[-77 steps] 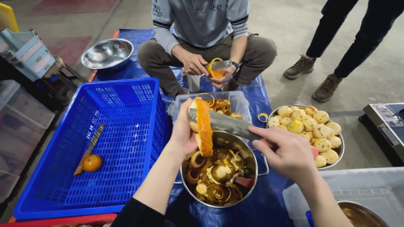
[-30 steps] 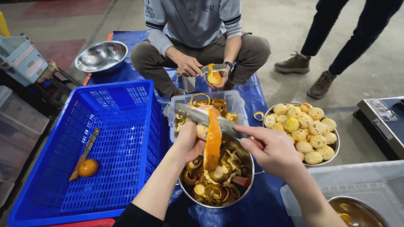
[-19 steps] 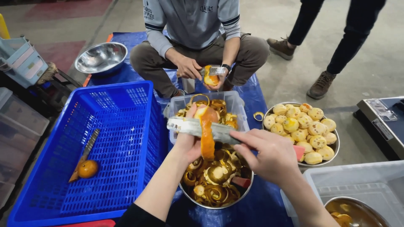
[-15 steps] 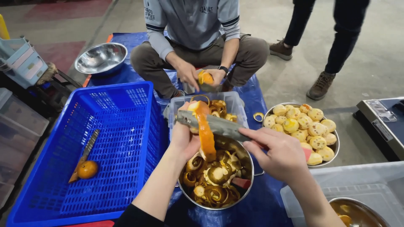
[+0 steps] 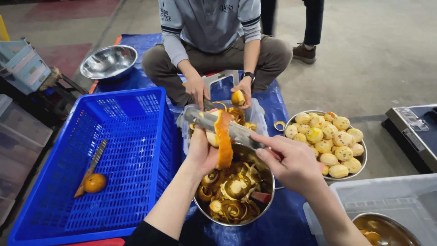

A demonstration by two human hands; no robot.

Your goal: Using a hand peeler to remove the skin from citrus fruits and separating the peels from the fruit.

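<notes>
left hand (image 5: 202, 152): closed around a partly peeled orange (image 5: 212, 137), held over the metal peel bowl (image 5: 268, 175); the fruit sits in the fingers, mostly hidden by them.
right hand (image 5: 291, 161): clenched on the handle end of a large knife (image 5: 218, 125), whose flat blade runs left across the top of the fruit.
peel strip (image 5: 223, 141): a long orange band hangs from the blade's edge, down past the left hand toward the bowl.
peel bowl: just below both hands, full of curled orange peels.
blue crate (image 5: 127, 136): left of the hands, holding one whole orange (image 5: 94, 182) and a second knife (image 5: 93, 164).
peeled fruit bowl (image 5: 362, 159): right of the hands, heaped with pale peeled oranges.
person opposite (image 5: 214, 27): sits cross-legged on the blue tarp, hands on another orange (image 5: 238, 97) over a clear tub (image 5: 259, 111).
</notes>
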